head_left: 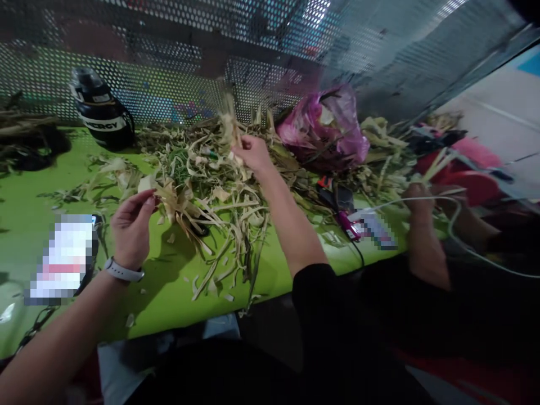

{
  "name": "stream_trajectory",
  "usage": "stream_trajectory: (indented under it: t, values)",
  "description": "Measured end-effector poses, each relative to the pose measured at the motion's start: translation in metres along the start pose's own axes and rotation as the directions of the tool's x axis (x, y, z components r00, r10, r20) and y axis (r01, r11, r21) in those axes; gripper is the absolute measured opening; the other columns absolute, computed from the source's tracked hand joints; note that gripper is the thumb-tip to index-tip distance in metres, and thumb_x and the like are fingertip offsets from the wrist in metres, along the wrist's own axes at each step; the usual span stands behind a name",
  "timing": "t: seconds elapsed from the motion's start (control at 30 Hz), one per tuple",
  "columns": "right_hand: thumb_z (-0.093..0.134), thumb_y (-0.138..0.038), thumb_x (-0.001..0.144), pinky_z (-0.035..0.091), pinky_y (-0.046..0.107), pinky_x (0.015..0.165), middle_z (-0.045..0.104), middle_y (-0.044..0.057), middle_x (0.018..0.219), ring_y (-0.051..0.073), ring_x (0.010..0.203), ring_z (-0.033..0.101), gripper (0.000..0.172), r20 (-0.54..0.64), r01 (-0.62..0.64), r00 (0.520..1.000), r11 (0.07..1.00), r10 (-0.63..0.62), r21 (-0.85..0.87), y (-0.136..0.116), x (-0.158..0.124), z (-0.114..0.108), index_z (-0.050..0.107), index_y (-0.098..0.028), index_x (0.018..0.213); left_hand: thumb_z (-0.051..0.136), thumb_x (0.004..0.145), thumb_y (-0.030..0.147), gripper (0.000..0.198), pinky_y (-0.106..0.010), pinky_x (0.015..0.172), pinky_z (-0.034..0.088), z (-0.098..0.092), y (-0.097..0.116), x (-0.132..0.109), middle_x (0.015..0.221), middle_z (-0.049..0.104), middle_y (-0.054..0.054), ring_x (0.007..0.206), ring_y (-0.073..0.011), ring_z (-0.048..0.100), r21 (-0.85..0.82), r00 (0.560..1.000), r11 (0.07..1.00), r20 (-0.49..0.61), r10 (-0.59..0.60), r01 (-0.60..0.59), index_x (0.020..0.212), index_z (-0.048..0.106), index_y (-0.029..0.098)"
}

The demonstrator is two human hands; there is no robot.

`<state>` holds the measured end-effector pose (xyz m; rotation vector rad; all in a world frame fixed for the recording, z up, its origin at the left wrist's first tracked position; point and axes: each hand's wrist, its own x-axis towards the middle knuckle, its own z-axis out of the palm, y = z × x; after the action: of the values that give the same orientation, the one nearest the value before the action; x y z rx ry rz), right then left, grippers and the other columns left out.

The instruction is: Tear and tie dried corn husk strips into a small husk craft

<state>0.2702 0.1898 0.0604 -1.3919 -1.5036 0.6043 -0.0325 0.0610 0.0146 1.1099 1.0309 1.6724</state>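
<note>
My left hand (133, 228), with a pale watch band at its wrist, is closed in a pinch at the edge of a dry, pale yellow husk leaf (172, 201). Further off, my right hand (253, 153) is closed around a bunch of dry husk strips (229, 126), their upper ends smeared by motion. Beneath and between both hands spreads a heap of dry strips (236, 216), with some green shreds (179, 162) in it.
A green table (164, 304) ends in front of me; a perforated metal panel (169, 62) stands behind. Around lie a black bottle (105, 121), a pink plastic bag (324, 129), a phone (63, 259) and a purple device (348, 225). At right, a co-worker's hands (422, 225) hold pale strips.
</note>
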Motion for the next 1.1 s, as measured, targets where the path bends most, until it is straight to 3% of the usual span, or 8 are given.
stream_trajectory:
  t: [0.1, 0.17, 0.3, 0.5, 0.7, 0.8, 0.93, 1.1]
  values:
    - [0.062, -0.03, 0.081, 0.05, 0.034, 0.074, 0.064, 0.004, 0.08, 0.019, 0.078, 0.062, 0.02, -0.081, -0.014, 0.997, 0.999, 0.011, -0.036, 0.006, 0.009, -0.015, 0.066, -0.015, 0.092, 0.072, 0.08, 0.026, 0.021, -0.023, 0.077, 0.056, -0.002, 0.002, 0.002, 0.093, 0.074, -0.002, 0.082, -0.0109, 0.068, 0.019, 0.999, 0.999, -0.037, 0.026, -0.025, 0.1, 0.073, 0.02]
    - [0.062, -0.031, 0.081, 0.05, 0.041, 0.08, 0.066, 0.008, 0.086, 0.024, 0.086, 0.063, 0.023, -0.106, -0.034, 0.994, 0.975, 0.011, -0.218, 0.009, 0.009, -0.019, 0.066, -0.014, 0.096, 0.072, 0.08, 0.025, 0.021, -0.023, 0.077, 0.056, -0.003, 0.003, 0.004, 0.093, 0.074, -0.002, 0.082, -0.0109, 0.069, 0.026, 0.998, 0.999, -0.051, 0.029, -0.028, 0.101, 0.073, 0.02]
    - [0.059, -0.028, 0.085, 0.04, 0.055, 0.097, 0.06, 0.019, 0.117, 0.037, 0.117, 0.051, 0.032, -0.196, -0.023, 0.971, 0.76, -0.139, -0.65, 0.006, 0.002, -0.003, 0.062, -0.011, 0.111, 0.072, 0.08, 0.023, 0.02, -0.021, 0.075, 0.055, -0.003, 0.004, 0.004, 0.092, 0.074, -0.002, 0.081, -0.0095, 0.068, -0.015, 0.998, 0.999, -0.051, 0.039, -0.04, 0.1, 0.073, 0.02]
    - [0.042, -0.017, 0.091, 0.041, 0.046, 0.099, 0.062, 0.014, 0.119, 0.03, 0.116, 0.052, 0.032, 0.327, 0.401, 0.914, 0.67, -0.242, -0.625, -0.008, 0.013, 0.069, 0.067, -0.016, 0.112, 0.072, 0.079, 0.024, 0.02, -0.021, 0.074, 0.055, -0.004, 0.004, 0.004, 0.091, 0.074, -0.002, 0.08, -0.0099, 0.068, -0.014, 0.997, 0.999, -0.069, 0.039, -0.04, 0.099, 0.073, 0.022]
    - [0.057, -0.012, 0.081, 0.042, 0.045, 0.092, 0.069, 0.015, 0.106, 0.031, 0.107, 0.057, 0.025, 0.43, 0.393, 0.896, 0.652, -0.113, -0.648, 0.001, 0.032, 0.108, 0.071, -0.014, 0.101, 0.071, 0.079, 0.029, 0.022, -0.025, 0.078, 0.057, -0.007, 0.0, 0.002, 0.097, 0.073, -0.004, 0.085, -0.0128, 0.069, 0.041, 0.999, 0.999, -0.036, 0.02, -0.018, 0.099, 0.073, 0.023]
    - [0.058, -0.017, 0.081, 0.044, 0.04, 0.089, 0.071, 0.01, 0.094, 0.025, 0.095, 0.061, 0.015, 0.285, 0.297, 0.944, 0.803, -0.166, -0.517, 0.006, 0.036, 0.096, 0.071, -0.014, 0.088, 0.072, 0.078, 0.029, 0.023, -0.026, 0.079, 0.057, -0.006, 0.001, 0.001, 0.097, 0.073, -0.004, 0.085, -0.0126, 0.069, 0.02, 1.0, 1.0, -0.022, 0.018, -0.018, 0.1, 0.073, 0.022]
    - [0.06, -0.022, 0.079, 0.047, 0.027, 0.075, 0.065, 0.0, 0.078, 0.012, 0.072, 0.059, 0.009, 0.068, 0.056, 0.996, 0.998, -0.054, -0.036, -0.001, 0.028, 0.066, 0.065, -0.016, 0.083, 0.073, 0.077, 0.029, 0.023, -0.025, 0.078, 0.056, -0.004, 0.003, 0.001, 0.095, 0.073, -0.004, 0.084, -0.0127, 0.068, -0.002, 1.0, 1.0, 0.006, 0.01, -0.01, 0.099, 0.074, 0.021]
    - [0.074, -0.032, 0.07, 0.049, 0.021, 0.063, 0.059, -0.005, 0.073, 0.007, 0.063, 0.055, 0.024, 0.242, -0.201, 0.967, 0.836, 0.085, 0.51, -0.018, -0.031, 0.059, 0.059, -0.02, 0.084, 0.074, 0.075, 0.03, 0.024, -0.025, 0.075, 0.055, -0.003, 0.0, 0.001, 0.09, 0.073, -0.004, 0.081, -0.0124, 0.068, -0.004, 0.999, 0.999, -0.003, -0.033, 0.033, 0.096, 0.075, 0.019]
